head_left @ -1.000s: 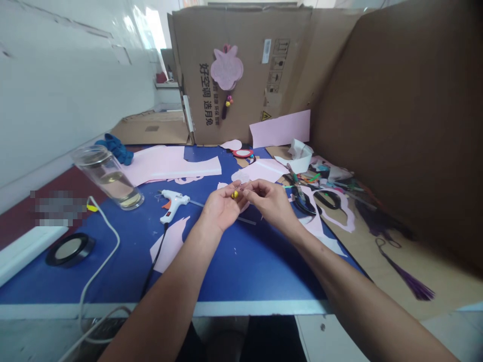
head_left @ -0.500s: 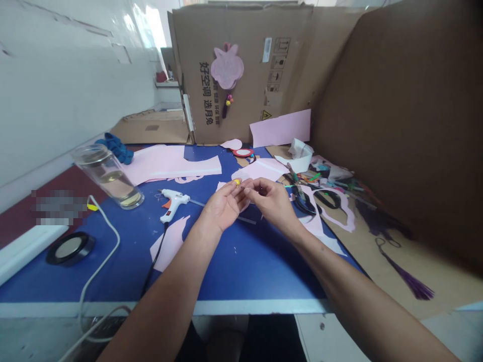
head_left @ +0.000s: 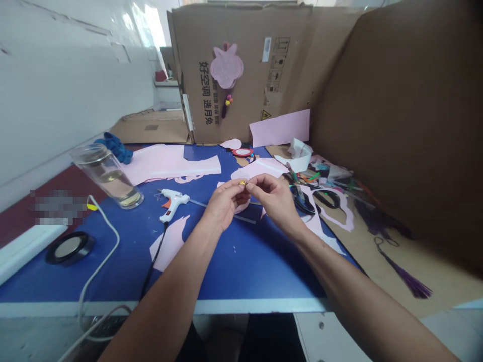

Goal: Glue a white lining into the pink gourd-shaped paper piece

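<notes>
A small yellow bead (head_left: 242,183) is pinched between the thumb and fingers of my left hand (head_left: 223,203), above the middle of the blue table. Close against it from the right, my right hand (head_left: 272,197) has its thumb and forefinger pressed together at the bead's side; what they hold is too small to make out. Pink paper (head_left: 260,168) lies just beyond my hands. On the left rests a white glue gun (head_left: 174,203). Scissors with dark handles (head_left: 302,200) lie beside my right hand.
A glass of liquid (head_left: 116,183) and black tape (head_left: 70,248) are on the left, with a white cable. Cardboard (head_left: 294,75) walls the back and right, bearing a pink flower-shaped piece (head_left: 227,68). A purple tassel (head_left: 409,279) lies at right.
My left hand's fingers have closed from a more open palm onto the yellow bead. The bead has shifted slightly right, and my hands are closer together.
</notes>
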The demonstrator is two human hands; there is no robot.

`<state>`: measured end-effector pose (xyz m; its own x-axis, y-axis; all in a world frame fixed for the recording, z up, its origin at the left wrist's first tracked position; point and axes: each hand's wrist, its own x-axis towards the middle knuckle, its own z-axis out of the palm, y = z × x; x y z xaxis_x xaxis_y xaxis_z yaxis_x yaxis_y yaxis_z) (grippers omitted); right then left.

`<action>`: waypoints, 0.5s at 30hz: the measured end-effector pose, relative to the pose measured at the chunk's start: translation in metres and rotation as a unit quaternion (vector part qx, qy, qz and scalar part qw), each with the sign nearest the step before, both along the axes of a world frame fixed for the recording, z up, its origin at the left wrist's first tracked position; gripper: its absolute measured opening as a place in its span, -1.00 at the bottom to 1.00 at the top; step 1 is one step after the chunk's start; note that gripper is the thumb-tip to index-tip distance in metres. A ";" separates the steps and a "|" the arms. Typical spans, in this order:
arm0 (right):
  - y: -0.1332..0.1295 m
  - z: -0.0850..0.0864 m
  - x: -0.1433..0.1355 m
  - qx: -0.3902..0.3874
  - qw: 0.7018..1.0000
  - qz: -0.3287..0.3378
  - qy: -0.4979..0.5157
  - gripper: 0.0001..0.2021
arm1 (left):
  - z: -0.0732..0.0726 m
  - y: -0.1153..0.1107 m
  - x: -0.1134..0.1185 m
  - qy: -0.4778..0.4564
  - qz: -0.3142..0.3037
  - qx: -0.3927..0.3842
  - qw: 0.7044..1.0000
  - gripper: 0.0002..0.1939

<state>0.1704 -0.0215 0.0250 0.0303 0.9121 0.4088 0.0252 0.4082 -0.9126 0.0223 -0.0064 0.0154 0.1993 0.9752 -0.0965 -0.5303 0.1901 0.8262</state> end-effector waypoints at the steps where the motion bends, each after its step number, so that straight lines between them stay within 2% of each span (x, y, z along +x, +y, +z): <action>1: 0.000 0.000 0.000 -0.003 1.000 -0.002 0.002 -0.86 | 0.000 -0.001 0.000 0.021 -0.003 0.014 1.000 -0.86; 5: 0.001 0.001 0.002 -0.022 1.000 -0.002 0.014 -0.85 | 0.001 -0.004 0.002 0.078 -0.008 0.062 0.995 -0.81; 9: 0.002 0.002 0.003 -0.040 0.999 0.000 0.029 -0.84 | 0.005 -0.006 0.002 0.074 -0.011 0.042 0.996 -0.76; 15: 0.002 0.002 0.003 -0.054 0.998 0.001 0.025 -0.84 | 0.005 -0.004 0.003 0.085 0.002 0.027 0.996 -0.80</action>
<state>0.1733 -0.0199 0.0273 0.0459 0.9508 0.3063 -0.0230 0.3075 -0.9513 0.0252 -0.0106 0.0205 0.1817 0.9804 -0.0759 -0.3829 0.1416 0.9129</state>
